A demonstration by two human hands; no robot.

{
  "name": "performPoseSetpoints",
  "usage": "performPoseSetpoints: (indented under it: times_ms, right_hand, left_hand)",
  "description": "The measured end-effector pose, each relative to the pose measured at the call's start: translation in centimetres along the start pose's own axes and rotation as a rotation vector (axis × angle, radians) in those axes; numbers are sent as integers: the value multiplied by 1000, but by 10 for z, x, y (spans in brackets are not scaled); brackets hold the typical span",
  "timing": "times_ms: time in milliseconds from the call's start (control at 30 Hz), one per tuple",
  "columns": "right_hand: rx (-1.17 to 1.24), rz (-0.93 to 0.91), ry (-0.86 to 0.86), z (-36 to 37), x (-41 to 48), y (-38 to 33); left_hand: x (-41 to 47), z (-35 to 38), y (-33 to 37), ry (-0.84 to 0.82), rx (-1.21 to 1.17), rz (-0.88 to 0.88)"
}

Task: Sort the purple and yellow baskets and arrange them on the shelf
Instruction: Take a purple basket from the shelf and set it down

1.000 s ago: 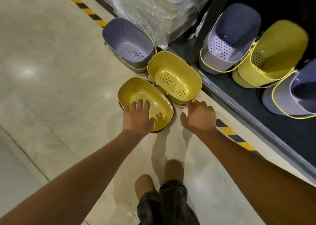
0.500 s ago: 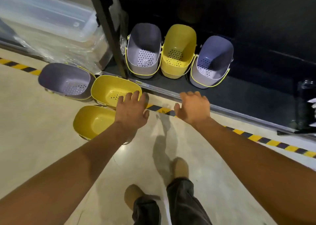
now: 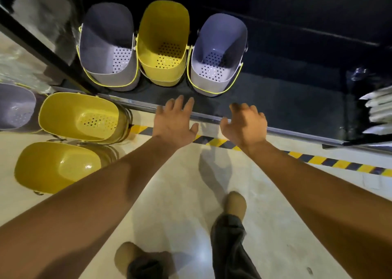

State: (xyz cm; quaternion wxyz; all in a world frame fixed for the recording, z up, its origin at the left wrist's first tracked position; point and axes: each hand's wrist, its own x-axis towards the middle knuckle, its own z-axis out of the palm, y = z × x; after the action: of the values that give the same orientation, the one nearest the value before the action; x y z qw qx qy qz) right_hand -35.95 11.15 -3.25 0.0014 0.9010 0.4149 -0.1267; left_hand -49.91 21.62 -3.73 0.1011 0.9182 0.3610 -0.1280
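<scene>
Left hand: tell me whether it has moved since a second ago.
Yes. The left hand has moved off the nearest yellow basket, rightward to the shelf edge.

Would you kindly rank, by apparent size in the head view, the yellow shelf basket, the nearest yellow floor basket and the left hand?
1-2. yellow shelf basket and nearest yellow floor basket: they look about alike, so I leave them unranked.
3. left hand: clearly smallest.
</scene>
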Motion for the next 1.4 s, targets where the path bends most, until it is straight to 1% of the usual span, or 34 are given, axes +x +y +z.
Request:
performPoseSetpoints:
  times_ms: [133, 267, 367, 467, 533, 600, 667, 733, 767, 833, 900, 1000, 1133, 1233, 1333, 1400]
  right_hand:
    - [-4, -53, 26, 22, 51, 42]
    - [-9, -108, 35, 38, 104, 67]
    - [-10, -76, -5, 50, 138, 70]
    - [105, -6, 20, 63, 163, 64]
    - [170, 54, 13, 72, 178, 59]
    - [289, 143, -2, 85, 192, 55]
    - [492, 269, -11, 102, 207, 51]
    - [700, 360, -45, 117, 221, 48]
    - [804, 387, -69, 124, 229, 47]
    - [996, 437, -115, 133, 243, 47]
    - [1129, 486, -126, 140, 254, 48]
    - [1215, 480, -108, 150, 260, 53]
    - [1164, 421, -46, 145, 245, 64]
    - [1135, 397, -95, 119, 213, 72]
    - [1245, 442, -127, 94, 173, 84]
    - [1190, 459, -114, 78, 142, 92]
  left_hand:
    - [59, 22, 32, 42, 12, -12]
    - [109, 46, 48, 57, 58, -49]
    - [134, 63, 51, 65, 13, -124]
    - [157, 75, 51, 67, -116, -263]
    - [172, 81, 49, 63, -266, -378]
    - [191, 89, 46, 64, -514, -495]
    - [213, 101, 41, 65, -854, -599]
    - [231, 111, 38, 81, -1201, -656]
    - [238, 114, 37, 79, -1331, -680]
    - [251, 120, 33, 46, -1470, -724]
    - [261, 124, 28, 7, -1535, -744]
    - [267, 126, 25, 11, -1595, -745]
    - [256, 123, 35, -16, -1570, -746]
    - [236, 114, 47, -73, -1580, -780]
    - [203, 105, 55, -68, -1570, -820]
    - [176, 97, 56, -61, -1545, -814]
